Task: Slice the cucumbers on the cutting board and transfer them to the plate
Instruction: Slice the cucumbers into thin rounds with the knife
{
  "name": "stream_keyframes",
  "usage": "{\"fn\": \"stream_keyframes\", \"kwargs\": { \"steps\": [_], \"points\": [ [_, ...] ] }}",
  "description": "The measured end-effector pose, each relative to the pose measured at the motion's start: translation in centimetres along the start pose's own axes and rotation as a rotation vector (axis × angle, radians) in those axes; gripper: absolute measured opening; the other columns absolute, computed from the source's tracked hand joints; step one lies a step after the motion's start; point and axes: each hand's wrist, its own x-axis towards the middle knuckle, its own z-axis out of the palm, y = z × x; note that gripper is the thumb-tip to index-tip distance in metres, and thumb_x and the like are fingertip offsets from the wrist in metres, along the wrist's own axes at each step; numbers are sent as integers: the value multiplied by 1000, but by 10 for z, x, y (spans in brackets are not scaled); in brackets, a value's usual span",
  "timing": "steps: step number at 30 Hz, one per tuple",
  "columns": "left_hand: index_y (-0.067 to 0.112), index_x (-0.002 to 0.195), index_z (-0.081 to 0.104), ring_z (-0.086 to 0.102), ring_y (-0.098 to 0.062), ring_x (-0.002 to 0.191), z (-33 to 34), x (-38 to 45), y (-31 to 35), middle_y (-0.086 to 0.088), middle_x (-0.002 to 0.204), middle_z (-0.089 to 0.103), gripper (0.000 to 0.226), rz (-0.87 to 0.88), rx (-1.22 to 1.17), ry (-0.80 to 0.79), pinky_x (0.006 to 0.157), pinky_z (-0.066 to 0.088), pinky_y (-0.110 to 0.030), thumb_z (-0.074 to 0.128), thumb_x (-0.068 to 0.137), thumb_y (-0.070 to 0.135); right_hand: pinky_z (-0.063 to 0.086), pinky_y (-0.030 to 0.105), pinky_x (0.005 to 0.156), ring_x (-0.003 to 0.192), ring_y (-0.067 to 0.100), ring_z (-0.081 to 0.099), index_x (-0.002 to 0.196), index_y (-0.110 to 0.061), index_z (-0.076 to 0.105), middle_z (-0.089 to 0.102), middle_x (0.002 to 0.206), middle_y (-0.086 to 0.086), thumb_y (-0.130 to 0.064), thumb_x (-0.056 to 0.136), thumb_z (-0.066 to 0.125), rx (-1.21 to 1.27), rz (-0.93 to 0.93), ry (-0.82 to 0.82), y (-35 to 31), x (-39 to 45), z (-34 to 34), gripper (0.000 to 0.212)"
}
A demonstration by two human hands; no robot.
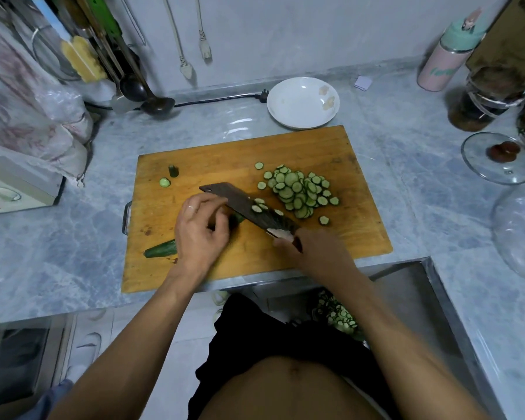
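Note:
A wooden cutting board (331,147) lies on the marble counter. My left hand (201,228) curls over a dark green cucumber (161,249), whose tail sticks out to the left. My right hand (311,248) grips the handle of a dark cleaver (240,204), its blade against the cucumber's cut end with a few slices stuck to it. A pile of cucumber slices (299,190) lies on the board's right half. Two cut ends (169,176) sit at the board's left. A white plate (300,101) stands behind the board, holding no slices.
A steel sink (412,298) with cucumber scraps lies below the board's right. A glass lid (499,157), dark jars and a pink bottle (443,60) stand at the right. Ladles, a black cord (219,100) and a covered appliance are at the left.

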Motion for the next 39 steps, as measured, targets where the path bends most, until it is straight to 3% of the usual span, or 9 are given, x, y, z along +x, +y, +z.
{"fn": "stream_keyframes", "kwargs": {
  "steps": [7,13,16,18,21,26,29,36,39],
  "points": [
    [17,92,73,57,-17,90,7,24,14,2,94,65,17,69,35,-515,79,50,-35,61,83,26,45,38,70,94,32,65,112,-12,56,67,104,11,-67,96,33,-276,-79,62,-14,-7,-3,61],
    [20,127,62,53,-21,121,33,62,13,-1,132,60,38,41,194,-884,97,46,-37,52,93,32,38,35,66,95,31,64,111,-11,54,66,105,10,-64,98,32,-310,-93,63,-19,-15,-5,59],
    [22,127,62,51,-22,123,38,70,21,0,135,57,37,38,228,-833,97,47,-38,51,91,19,37,35,66,96,30,64,111,-11,54,66,106,10,-64,98,31,-324,-94,74,-20,-15,-5,58],
    [23,109,71,56,-22,115,36,70,29,1,121,64,36,93,149,-744,90,50,-38,51,85,4,36,34,65,95,29,64,109,-12,54,66,105,10,-64,98,31,-325,-96,89,-18,-15,-4,58],
    [18,93,74,59,-23,106,35,68,42,-2,108,67,36,159,66,-863,86,50,-39,50,79,-4,35,33,63,93,29,65,108,-12,55,67,104,10,-64,98,31,-321,-90,104,-16,-16,-5,58],
    [14,131,59,45,-25,128,47,69,47,-6,137,54,48,130,218,-988,103,41,-39,47,85,1,34,33,63,93,29,65,108,-11,55,66,104,10,-64,98,32,-328,-89,106,-20,-18,-5,58],
    [13,129,60,46,-25,129,41,62,44,-7,138,54,51,75,146,-858,106,39,-37,46,82,-1,37,34,64,93,29,64,107,-11,56,66,104,9,-64,98,33,-316,-87,85,-20,-18,-3,58],
    [9,100,74,62,-19,99,0,13,24,-4,103,70,35,-60,-96,-215,90,50,-29,47,79,4,44,36,67,84,28,62,88,-15,55,63,87,8,-69,95,34,-56,37,71,-5,-16,6,58],
    [8,97,74,62,-20,99,-2,-9,-2,-4,103,69,27,-141,-27,-179,90,50,-33,54,81,2,41,33,61,71,24,58,76,-17,52,58,74,4,-71,93,31,75,64,67,-2,-13,8,60]
  ]
}}
